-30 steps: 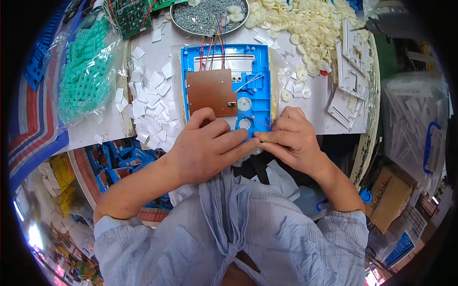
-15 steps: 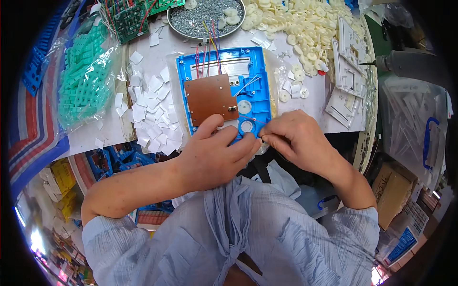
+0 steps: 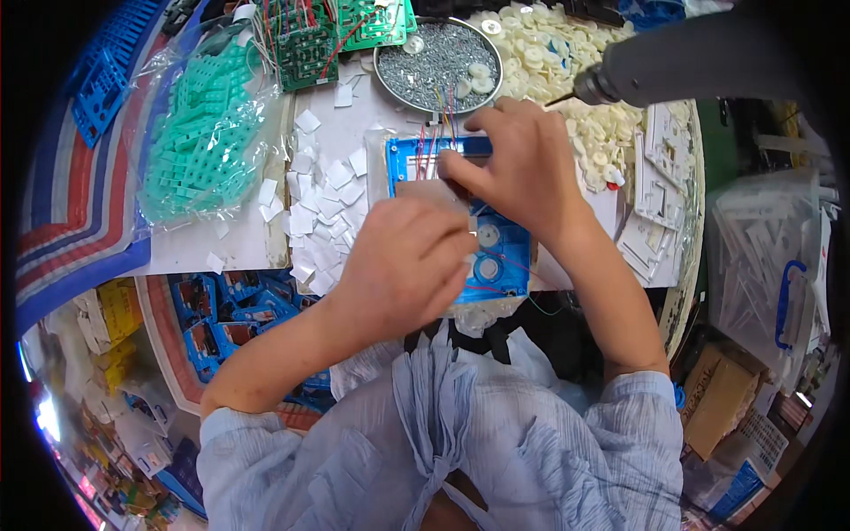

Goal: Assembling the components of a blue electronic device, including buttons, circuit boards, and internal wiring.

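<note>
The blue plastic casing (image 3: 509, 281) lies in front of me on the table. Part of a brown circuit board (image 3: 432, 189) shows in it between my hands. Over the near left of the casing, my left hand (image 3: 412, 257) is closed, its fingertips turned down at the board; what they pinch is hidden. My right hand (image 3: 527, 164) arches above the casing's far right, thumb and forefinger apart, near thin coloured wires (image 3: 431, 142) standing at the far edge. A round white disc (image 3: 488, 234) sits inside the casing. Thin red wire (image 3: 505, 261) trails over its right side.
Far right, a grey power screwdriver (image 3: 655, 71) points its bit towards my right hand. Behind the casing stand a round tray of screws (image 3: 425, 75) and heaped cream discs (image 3: 549, 53). White paper squares (image 3: 332, 195), bagged green keypads (image 3: 204, 133) and green circuit boards (image 3: 310, 53) lie left.
My right hand has left the casing's near right corner for its far side, thumb and forefinger parting. My left hand has closed over the board. The whole view has shifted; the screwdriver appears nearer.
</note>
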`<action>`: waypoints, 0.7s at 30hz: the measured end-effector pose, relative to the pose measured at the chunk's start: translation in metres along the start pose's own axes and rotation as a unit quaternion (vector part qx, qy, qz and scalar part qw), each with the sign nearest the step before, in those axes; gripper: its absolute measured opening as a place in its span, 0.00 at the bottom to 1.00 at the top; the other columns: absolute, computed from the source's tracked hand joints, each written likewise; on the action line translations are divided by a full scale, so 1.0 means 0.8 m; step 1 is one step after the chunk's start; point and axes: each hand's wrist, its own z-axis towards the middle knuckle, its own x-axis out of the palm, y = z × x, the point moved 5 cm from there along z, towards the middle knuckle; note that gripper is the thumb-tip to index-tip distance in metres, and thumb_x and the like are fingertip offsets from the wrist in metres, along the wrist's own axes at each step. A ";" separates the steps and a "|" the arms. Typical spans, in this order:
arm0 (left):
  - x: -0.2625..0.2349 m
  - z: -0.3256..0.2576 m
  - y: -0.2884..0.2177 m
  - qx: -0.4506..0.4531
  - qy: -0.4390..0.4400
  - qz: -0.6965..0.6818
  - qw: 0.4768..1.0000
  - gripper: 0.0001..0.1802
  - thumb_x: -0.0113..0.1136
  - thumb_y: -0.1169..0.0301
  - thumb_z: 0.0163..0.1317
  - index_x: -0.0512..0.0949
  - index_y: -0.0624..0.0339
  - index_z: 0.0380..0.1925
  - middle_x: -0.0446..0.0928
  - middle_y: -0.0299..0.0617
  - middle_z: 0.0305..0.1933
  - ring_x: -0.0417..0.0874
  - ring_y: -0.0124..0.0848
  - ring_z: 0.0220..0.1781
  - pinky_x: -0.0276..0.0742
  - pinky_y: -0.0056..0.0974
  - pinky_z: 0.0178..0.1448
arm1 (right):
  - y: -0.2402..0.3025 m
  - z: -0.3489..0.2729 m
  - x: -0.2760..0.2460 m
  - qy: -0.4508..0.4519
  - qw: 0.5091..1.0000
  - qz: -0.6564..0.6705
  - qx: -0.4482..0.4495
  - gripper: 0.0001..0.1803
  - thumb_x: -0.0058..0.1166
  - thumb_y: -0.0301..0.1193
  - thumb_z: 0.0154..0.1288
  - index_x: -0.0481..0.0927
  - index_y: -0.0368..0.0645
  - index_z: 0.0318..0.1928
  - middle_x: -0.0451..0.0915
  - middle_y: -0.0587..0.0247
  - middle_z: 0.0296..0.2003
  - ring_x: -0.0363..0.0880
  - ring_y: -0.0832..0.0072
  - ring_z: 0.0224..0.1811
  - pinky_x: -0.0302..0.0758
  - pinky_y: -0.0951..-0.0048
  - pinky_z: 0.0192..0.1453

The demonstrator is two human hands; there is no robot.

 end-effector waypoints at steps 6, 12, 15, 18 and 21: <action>0.007 0.004 0.023 -0.100 0.017 0.035 0.994 0.28 0.70 0.71 0.55 0.76 0.66 0.57 0.75 0.56 0.63 0.80 0.53 0.55 0.76 0.51 0.59 | -0.009 0.002 0.000 0.034 0.966 0.179 0.183 0.12 0.64 0.33 0.63 0.85 0.36 0.30 0.84 0.52 0.24 0.84 0.57 0.27 0.78 0.59 0.33; 0.005 0.005 0.030 -0.127 -0.037 -0.013 0.991 0.29 0.64 0.75 0.57 0.72 0.67 0.61 0.72 0.61 0.66 0.79 0.58 0.58 0.77 0.53 0.62 | 0.010 -0.041 -0.021 -0.019 0.950 0.258 0.177 0.07 0.68 0.32 0.64 0.87 0.41 0.33 0.86 0.60 0.25 0.83 0.67 0.24 0.77 0.60 0.54; 0.003 0.004 0.038 -0.126 -0.059 -0.026 0.990 0.25 0.60 0.80 0.58 0.73 0.67 0.59 0.73 0.61 0.64 0.81 0.54 0.55 0.78 0.50 0.61 | 0.043 -0.051 -0.024 0.008 0.980 0.183 0.082 0.04 0.69 0.26 0.59 0.87 0.46 0.35 0.85 0.65 0.32 0.82 0.66 0.35 0.71 0.53 0.63; -0.006 0.002 0.057 -0.153 -0.086 -0.106 0.979 0.21 0.58 0.82 0.59 0.75 0.67 0.55 0.75 0.58 0.61 0.82 0.46 0.48 0.79 0.44 0.57 | 0.061 -0.058 -0.013 0.051 0.983 0.173 -0.029 0.09 0.70 0.27 0.51 0.87 0.46 0.36 0.81 0.66 0.35 0.79 0.64 0.44 0.72 0.54 0.62; -0.029 0.011 0.086 -0.165 -0.170 -0.042 0.971 0.17 0.58 0.82 0.61 0.77 0.67 0.51 0.77 0.53 0.58 0.82 0.39 0.43 0.78 0.39 0.51 | 0.067 -0.059 -0.005 0.084 0.974 0.203 -0.059 0.12 0.71 0.23 0.48 0.87 0.42 0.37 0.80 0.63 0.36 0.78 0.59 0.42 0.74 0.56 0.57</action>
